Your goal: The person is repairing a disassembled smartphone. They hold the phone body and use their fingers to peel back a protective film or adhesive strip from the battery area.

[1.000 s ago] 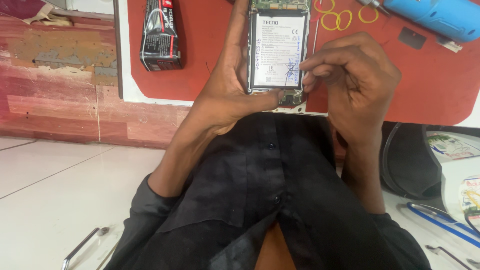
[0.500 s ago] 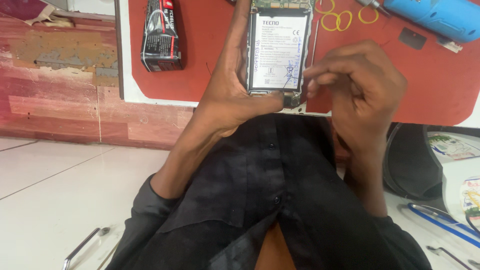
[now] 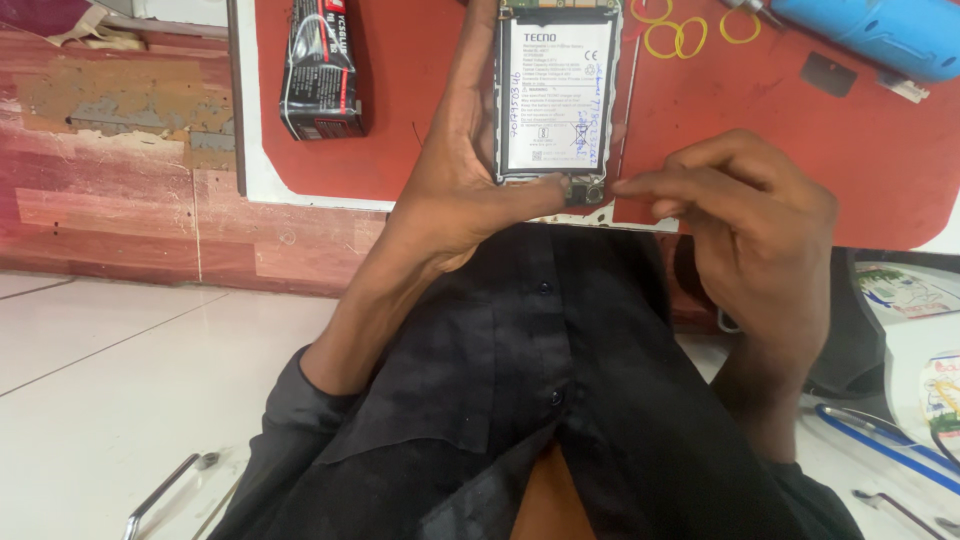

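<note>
An opened phone [image 3: 555,90] with its back off shows a white-labelled battery and lies over a red work mat [image 3: 400,120]. My left hand [image 3: 450,190] grips the phone, fingers along its left side and thumb across its near edge. My right hand [image 3: 740,220] has thumb and fingers pinched together, with the tips touching the phone's near right corner by the small board there. I see nothing between the pinched fingers. A thin dark rod [image 3: 629,110] lies along the phone's right side.
A black and red packet [image 3: 320,70] lies on the mat to the left. Yellow rubber bands [image 3: 680,38], a small dark square [image 3: 828,75] and a blue tool [image 3: 880,35] lie at the far right. Metal tools [image 3: 160,490] and a blue-handled tool [image 3: 880,440] lie lower down.
My right hand has drawn off the battery label and moved to the phone's near right corner. My left hand keeps its grip on the phone.
</note>
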